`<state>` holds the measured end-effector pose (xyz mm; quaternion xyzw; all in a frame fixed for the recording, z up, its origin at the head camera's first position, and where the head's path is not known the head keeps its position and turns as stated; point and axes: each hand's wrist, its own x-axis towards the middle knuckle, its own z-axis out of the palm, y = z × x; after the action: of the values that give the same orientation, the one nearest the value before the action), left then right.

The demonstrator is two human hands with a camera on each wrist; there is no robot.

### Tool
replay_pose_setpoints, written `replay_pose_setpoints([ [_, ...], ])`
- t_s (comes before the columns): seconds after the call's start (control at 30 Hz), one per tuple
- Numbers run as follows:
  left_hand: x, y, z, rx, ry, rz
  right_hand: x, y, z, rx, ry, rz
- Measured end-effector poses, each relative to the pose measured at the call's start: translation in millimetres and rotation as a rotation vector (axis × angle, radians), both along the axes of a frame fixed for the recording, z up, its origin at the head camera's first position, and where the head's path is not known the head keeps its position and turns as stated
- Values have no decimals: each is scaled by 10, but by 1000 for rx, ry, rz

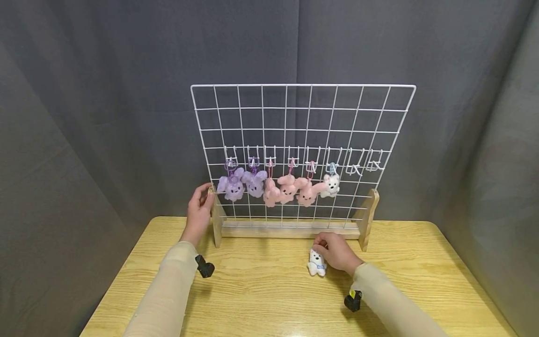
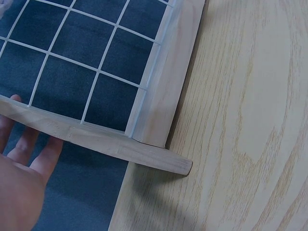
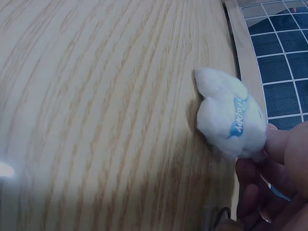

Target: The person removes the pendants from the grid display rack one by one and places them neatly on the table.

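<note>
White plush bear (image 1: 316, 264) sits pinched in right grip (image 1: 335, 250)
Left grip (image 1: 199, 208), fingers fairly straight, touches the pale wooden upright (image 1: 216, 220) beside it.

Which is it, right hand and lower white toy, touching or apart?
Touching: the right wrist view shows the right hand pinching the lower white toy at one end.

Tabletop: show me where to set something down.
Bare tabletop lies between the left sleeve and the white plush, before the rack's base; another patch lies right of the right sleeve. Crowded: around the plush, pinched by the right hand.
</note>
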<state>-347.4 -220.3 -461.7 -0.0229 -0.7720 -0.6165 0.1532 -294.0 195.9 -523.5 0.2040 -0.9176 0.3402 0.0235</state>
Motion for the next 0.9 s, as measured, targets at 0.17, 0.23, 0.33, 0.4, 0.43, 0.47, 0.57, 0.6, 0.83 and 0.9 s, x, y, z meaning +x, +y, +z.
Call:
replay_pose_setpoints([
  [0.17,-7,-3,1,4,-12,1,-2,-15,14,-2,-22,-21],
  [0.23,-11,-6,-2,5,-18,0,5,-17,35,-4,-28,-27],
  [0.33,-15,-7,-12,4,-25,-3,25,-7,79,-9,-25,-37],
  [0.4,-11,-4,-18,5,-32,-3,35,14,96,-15,-14,-42],
  [0.43,-9,-3,-19,6,-35,-2,38,26,108,-17,-9,-46],
  [0.47,-6,-1,-20,7,-40,-1,41,40,117,-15,-3,-48],
  [0.57,7,2,-20,3,-47,2,44,86,137,-17,8,-58],
  [0.6,9,3,-19,5,-46,3,44,101,147,-16,10,-64],
  [0.83,19,15,6,12,-34,7,28,214,243,-32,44,-121],
  [0.9,24,21,15,17,-35,7,24,233,274,-38,53,-133],
])
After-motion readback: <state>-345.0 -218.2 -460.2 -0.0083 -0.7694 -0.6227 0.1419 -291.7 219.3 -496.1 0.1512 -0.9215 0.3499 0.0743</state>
